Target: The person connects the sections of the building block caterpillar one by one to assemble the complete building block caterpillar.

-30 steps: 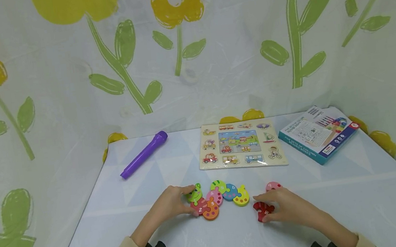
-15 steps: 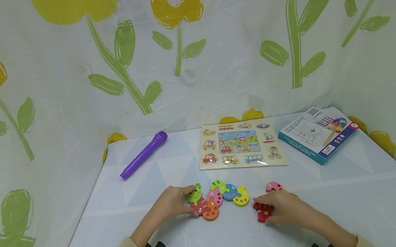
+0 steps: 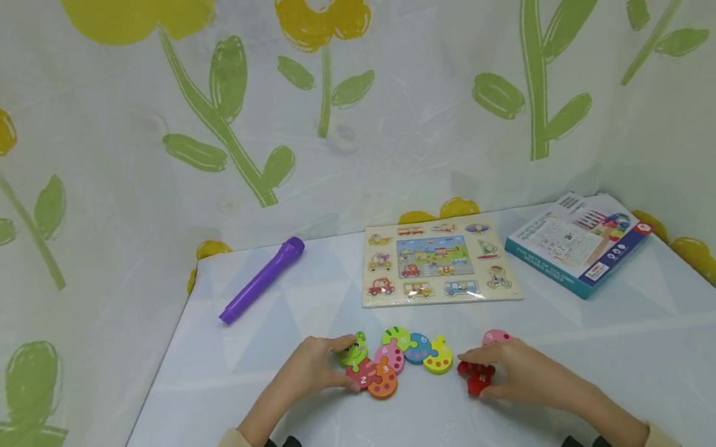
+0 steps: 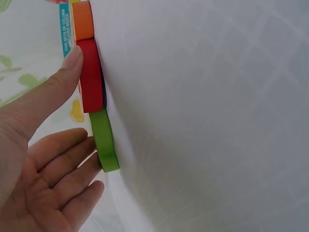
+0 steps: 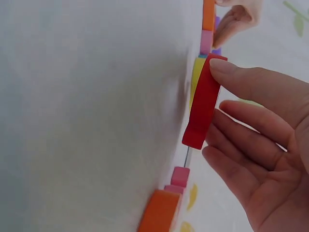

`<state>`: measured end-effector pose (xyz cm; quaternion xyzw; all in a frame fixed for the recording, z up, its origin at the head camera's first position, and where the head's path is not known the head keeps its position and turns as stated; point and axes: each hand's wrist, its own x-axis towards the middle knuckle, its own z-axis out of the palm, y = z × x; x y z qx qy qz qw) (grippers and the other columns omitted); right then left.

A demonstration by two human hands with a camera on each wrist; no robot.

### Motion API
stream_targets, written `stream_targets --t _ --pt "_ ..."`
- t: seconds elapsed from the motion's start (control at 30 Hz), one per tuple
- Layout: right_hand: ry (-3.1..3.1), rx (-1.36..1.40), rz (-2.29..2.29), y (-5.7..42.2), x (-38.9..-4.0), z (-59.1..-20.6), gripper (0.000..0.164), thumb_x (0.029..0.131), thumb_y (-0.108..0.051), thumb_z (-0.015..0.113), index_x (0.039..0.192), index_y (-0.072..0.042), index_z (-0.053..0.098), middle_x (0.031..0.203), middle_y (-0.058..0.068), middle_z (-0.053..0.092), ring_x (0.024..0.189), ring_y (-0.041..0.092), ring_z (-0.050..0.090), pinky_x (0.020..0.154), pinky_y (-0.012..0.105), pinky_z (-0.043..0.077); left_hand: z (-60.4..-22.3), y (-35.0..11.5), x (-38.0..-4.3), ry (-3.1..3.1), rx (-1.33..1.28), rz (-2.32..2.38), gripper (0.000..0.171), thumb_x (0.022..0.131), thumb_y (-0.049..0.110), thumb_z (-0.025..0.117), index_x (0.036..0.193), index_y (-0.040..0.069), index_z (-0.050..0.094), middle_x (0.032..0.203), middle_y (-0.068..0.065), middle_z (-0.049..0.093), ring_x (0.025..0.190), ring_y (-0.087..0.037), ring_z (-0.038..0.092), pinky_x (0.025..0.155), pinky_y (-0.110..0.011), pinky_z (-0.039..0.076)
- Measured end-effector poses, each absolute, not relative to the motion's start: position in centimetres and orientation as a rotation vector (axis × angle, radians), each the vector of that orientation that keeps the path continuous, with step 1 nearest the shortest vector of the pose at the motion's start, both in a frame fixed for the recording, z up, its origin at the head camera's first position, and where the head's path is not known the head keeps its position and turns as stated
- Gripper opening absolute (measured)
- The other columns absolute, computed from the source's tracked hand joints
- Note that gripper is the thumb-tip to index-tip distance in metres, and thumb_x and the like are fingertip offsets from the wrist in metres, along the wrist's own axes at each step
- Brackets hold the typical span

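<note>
Left hand [image 3: 309, 367] pinches caterpillar chain [image 3: 389, 357] by its head end. Right hand [image 3: 527, 374] pinches red piece [image 3: 478, 382]; chain's yellow end piece [image 3: 438, 357] near, at ten o'clock. Likely joining step; next move calls for lining up edges.

from my end i see a toy caterpillar [image 3: 390, 357] lying flat, its pieces joined in a wavy row: smiling green head [image 3: 354, 354], then red, orange, pink, light green, blue and yellow. the person's left hand [image 3: 314, 367] grips its head end, while the right hand [image 3: 520, 375] pinches a loose red piece [image 3: 478, 379] near the yellow end but apart from it. a pink piece [image 3: 495, 335] and an orange piece [image 5: 159, 212] lie by the right hand.
</note>
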<state>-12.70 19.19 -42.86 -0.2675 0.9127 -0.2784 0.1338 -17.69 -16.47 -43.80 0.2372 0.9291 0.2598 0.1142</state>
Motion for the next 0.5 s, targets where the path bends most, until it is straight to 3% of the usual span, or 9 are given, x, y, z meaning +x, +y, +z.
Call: stream_targets --t 0.13,0.23,0.5 --pt "2.626 -0.817 -0.835 19.5 -12.9 -42.5 0.049 0.077 -0.016 0.082 0.122 -0.007 0.067 0.119 0.004 0.067 0.106 0.023 0.063 0.082 0.034 0.057 -43.8 -16.5 -17.9 2.714 0.707 0.755 0.078 0.066 0.037 0.088 0.133 0.010 0.059 0.131 -0.006 0.059 0.106 -0.017 0.059 0.078 -0.029 0.052" --pt "2.613 -0.860 -0.856 19.7 -13.2 -42.3 0.048 0.077 -0.015 0.082 0.122 -0.008 0.067 0.120 0.003 0.067 0.107 0.021 0.063 0.085 0.035 0.056 -43.8 -16.5 -18.1 2.699 0.739 0.753 0.078 0.066 0.035 0.088 0.134 0.010 0.058 0.132 -0.005 0.058 0.124 -0.025 0.054 0.098 -0.038 0.049" --pt "2.614 -0.922 -0.845 20.0 -13.9 -42.4 0.049 0.078 -0.013 0.081 0.125 -0.011 0.066 0.121 0.000 0.066 0.102 0.016 0.062 0.085 0.035 0.056 -43.7 -16.6 -18.8 2.639 0.776 0.743 0.076 0.069 0.031 0.087 0.135 0.011 0.056 0.137 -0.006 0.054 0.129 -0.029 0.048 0.103 -0.043 0.043"
